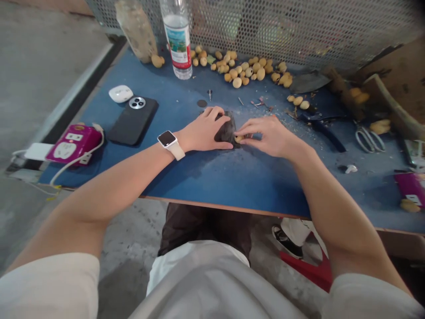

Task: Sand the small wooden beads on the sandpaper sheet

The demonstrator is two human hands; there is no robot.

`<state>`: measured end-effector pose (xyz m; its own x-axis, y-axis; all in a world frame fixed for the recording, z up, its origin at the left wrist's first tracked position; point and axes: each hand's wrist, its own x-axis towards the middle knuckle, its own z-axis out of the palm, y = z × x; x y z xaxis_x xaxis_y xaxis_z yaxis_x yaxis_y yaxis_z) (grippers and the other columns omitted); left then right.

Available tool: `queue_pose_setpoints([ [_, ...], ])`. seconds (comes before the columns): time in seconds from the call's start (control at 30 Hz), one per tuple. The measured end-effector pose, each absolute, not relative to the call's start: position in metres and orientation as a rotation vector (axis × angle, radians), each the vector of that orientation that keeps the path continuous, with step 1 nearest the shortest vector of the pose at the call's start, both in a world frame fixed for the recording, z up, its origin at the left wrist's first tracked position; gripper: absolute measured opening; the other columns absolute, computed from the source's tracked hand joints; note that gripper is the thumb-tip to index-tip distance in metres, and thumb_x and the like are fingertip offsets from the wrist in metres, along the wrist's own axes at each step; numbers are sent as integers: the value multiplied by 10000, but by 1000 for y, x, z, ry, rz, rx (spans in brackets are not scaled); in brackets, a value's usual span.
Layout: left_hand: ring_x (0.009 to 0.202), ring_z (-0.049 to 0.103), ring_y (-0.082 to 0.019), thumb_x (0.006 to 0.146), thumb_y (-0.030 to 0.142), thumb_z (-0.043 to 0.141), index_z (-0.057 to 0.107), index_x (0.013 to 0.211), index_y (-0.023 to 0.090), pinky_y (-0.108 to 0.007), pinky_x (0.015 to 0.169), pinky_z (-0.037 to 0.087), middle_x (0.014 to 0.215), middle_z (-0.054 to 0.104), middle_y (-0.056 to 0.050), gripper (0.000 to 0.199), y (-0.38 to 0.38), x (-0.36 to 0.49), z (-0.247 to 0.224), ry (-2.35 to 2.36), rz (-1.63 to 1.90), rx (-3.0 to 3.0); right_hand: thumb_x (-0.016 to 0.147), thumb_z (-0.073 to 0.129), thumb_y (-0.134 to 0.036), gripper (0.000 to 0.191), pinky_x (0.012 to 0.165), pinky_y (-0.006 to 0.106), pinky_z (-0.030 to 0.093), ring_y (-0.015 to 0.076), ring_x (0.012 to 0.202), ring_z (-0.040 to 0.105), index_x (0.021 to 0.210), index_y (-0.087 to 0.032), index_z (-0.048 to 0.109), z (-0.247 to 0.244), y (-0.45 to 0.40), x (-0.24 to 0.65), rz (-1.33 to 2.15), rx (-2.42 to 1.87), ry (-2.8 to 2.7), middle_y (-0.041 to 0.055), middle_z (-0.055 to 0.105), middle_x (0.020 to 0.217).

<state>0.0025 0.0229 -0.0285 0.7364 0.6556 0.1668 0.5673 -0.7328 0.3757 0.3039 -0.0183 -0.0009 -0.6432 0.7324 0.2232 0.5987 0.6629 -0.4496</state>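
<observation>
The right hand (270, 135) has its thumb and fingertips closed together on a small tan seed (238, 139), and this seed sits against the edge of a dark rough block (227, 130). The left hand (202, 128) lies over the block, with its fingers together and pressing on it. Many more tan seeds (242, 68) lie in a loose group behind the block.

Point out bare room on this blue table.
Bare blue tabletop runs along the near edge, before the left hand and right hand; a smaller patch lies between the black phone and plastic bottle. Crowded: the tan nuts and around the scissors.
</observation>
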Motion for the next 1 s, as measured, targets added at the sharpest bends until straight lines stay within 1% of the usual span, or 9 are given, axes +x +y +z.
queue_pose_setpoints([
  [0.17,1742,444,-578,1022,825,845,634,1751,225,-777,1464,361,1770,569,-256,967,25,3,-34,916,470,2626,1183,701,-401,317,1122,636,664,394,1198,840,1373,-328,944,-10,-4,294,331,-1128,-2373,124,922,1306],
  [0.23,1741,445,-581,1026,805,851,634,1749,213,-782,1464,354,1765,564,-260,959,26,3,-35,913,479,2623,1182,712,-409,308,1128,649,668,395,1167,845,1367,-326,944,-8,-2,293,354,-1123,-2379,129,918,1305],
  [0.4,1756,427,-600,1022,797,858,639,1747,191,-768,1450,370,1764,554,-280,971,27,4,-36,916,475,2621,1146,786,-431,235,1052,597,702,346,1018,863,1279,-337,956,7,-20,303,498,-1044,-2497,96,918,1235],
  [0.6,1774,408,-589,1016,810,860,633,1761,201,-756,1462,352,1788,549,-267,989,28,3,-37,917,479,2608,1122,767,-351,193,1045,589,714,344,1097,857,1240,-318,916,-13,-21,295,356,-1035,-2337,99,908,1341],
  [0.7,1778,404,-583,1016,819,859,634,1766,202,-747,1473,345,1788,552,-268,997,28,1,-36,913,471,2599,1092,760,-334,189,1035,558,725,324,1081,852,1220,-300,895,-23,-18,289,341,-1012,-2260,96,899,1308],
  [0.77,1782,398,-585,1014,826,858,636,1765,203,-747,1474,344,1796,547,-269,1000,27,1,-35,914,461,2595,1070,768,-334,245,1031,548,728,314,1053,847,1280,-298,887,-24,-19,288,357,-1028,-2244,91,891,1278],
  [0.87,1781,395,-593,1015,825,850,632,1764,198,-762,1472,340,1805,541,-271,1001,27,2,-33,912,457,2595,1078,771,-357,326,1122,629,694,371,1181,836,1379,-319,888,-21,-21,291,306,-1081,-2303,106,878,1321],
  [0.93,1781,393,-598,1011,818,851,628,1767,198,-770,1473,336,1806,540,-271,1003,26,2,-32,918,449,2591,1113,753,-382,314,1190,708,644,429,1292,804,1387,-339,899,-18,-22,296,256,-1125,-2355,125,870,1341],
  [1.0,1780,393,-602,1003,813,859,632,1766,202,-774,1475,336,1804,538,-272,1004,26,3,-31,932,435,2585,1145,728,-408,302,1217,751,611,459,1325,780,1383,-351,906,-14,-22,302,243,-1159,-2396,141,868,1328],
])
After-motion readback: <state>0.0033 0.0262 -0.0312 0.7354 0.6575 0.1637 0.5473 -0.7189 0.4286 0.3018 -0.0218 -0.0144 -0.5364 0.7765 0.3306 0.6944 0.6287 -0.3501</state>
